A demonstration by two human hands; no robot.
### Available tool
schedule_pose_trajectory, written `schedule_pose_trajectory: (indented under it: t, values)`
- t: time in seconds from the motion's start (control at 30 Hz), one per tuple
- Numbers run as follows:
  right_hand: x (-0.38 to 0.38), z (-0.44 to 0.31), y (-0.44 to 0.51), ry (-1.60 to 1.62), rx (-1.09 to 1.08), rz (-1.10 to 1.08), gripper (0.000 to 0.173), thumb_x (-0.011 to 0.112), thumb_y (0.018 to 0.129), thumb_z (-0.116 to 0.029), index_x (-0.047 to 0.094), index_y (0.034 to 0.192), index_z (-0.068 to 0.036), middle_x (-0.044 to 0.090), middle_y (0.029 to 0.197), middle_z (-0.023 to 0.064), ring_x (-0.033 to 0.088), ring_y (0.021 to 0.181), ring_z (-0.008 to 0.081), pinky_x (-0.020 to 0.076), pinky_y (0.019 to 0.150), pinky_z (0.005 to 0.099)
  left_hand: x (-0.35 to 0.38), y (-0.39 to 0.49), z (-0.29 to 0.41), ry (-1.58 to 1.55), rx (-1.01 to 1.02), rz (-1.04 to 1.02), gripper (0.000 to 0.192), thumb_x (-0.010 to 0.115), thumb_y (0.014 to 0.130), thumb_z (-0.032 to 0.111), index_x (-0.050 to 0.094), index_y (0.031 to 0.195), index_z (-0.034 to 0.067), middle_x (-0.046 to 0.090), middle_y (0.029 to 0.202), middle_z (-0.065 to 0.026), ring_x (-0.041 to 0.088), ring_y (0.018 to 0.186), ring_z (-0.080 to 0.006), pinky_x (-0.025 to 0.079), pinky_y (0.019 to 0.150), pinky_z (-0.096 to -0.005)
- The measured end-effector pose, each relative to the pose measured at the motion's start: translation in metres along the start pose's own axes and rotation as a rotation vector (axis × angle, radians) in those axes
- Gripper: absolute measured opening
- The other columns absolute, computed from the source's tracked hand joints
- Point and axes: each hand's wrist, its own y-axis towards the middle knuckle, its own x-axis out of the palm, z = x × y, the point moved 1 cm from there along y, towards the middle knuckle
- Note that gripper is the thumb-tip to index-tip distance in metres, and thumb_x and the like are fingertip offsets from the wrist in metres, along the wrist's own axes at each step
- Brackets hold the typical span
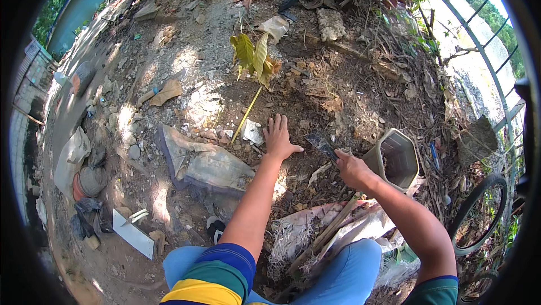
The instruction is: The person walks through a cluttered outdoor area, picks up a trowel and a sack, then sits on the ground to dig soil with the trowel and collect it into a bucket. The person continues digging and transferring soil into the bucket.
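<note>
My left hand (279, 138) is spread with its fingers apart over the dark soil, beside a white broken piece (252, 132). To its right, my right hand (352, 169) grips a dark flat metal blade (321, 145), which points up and left toward the soil; its handle is hidden in the fist. Right of that hand an octagonal plastic plant pot (397, 159) lies tipped over, its mouth facing me. Ahead of my left hand is a cut green stem (247, 113) with large yellow-green leaves (253, 58). A dirty cloth or sack (215, 163) lies left of my left forearm.
Torn woven sacking (296, 229) and a wooden stick (338, 220) lie by my knees. A tyre (479, 216) leans near the metal fence (486, 47) at right. At left are a white board (133, 234), a black plastic bag (86, 216) and a machete-like tool (148, 96) under a dry leaf.
</note>
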Motion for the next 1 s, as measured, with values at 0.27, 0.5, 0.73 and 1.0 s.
schedule_pose_trajectory:
  t: [0.27,0.5,0.73,1.0]
  values:
    - [-0.006,-0.021,-0.007,-0.054,0.213,-0.019,0.044,0.035,0.098,-0.03,0.041,0.136,-0.011,0.065,0.08,0.0238,0.064,0.075,0.0406,0.0496,0.065,0.0514,-0.002,0.006,0.002,0.036,-0.007,0.072,0.117,0.086,0.05,0.047,0.028,0.143,0.008,0.022,0.151,-0.0137,0.019,0.139,-0.0363,0.02,0.109,-0.0582]
    - [0.022,-0.002,-0.02,0.112,0.128,0.152,0.043,0.036,0.096,-0.028,0.041,0.137,-0.018,0.057,0.108,0.0299,0.054,0.101,0.047,0.0441,0.09,0.049,-0.009,0.013,0.017,0.16,-0.009,0.0,0.12,0.086,0.051,0.049,0.023,0.145,0.01,0.021,0.151,-0.0119,0.017,0.139,-0.0345,0.02,0.11,-0.0565]
    - [0.025,0.009,0.026,0.059,0.246,0.222,0.041,0.035,0.096,-0.029,0.042,0.135,-0.015,0.061,0.103,0.0278,0.057,0.099,0.0459,0.0442,0.089,0.0518,0.006,0.03,0.03,0.085,0.177,0.001,0.134,0.09,0.037,0.044,0.021,0.143,0.001,0.021,0.15,-0.0181,0.016,0.139,-0.0369,0.023,0.111,-0.0531]
    - [0.066,-0.015,0.049,-0.097,0.341,0.271,0.046,0.035,0.097,-0.035,0.026,0.143,-0.032,0.066,0.088,0.0226,0.064,0.083,0.0427,0.0493,0.074,0.0523,0.002,0.029,0.014,0.117,0.144,0.002,0.139,0.091,0.034,0.044,0.018,0.143,-0.002,0.019,0.15,-0.0204,0.014,0.139,-0.0398,0.023,0.11,-0.0547]
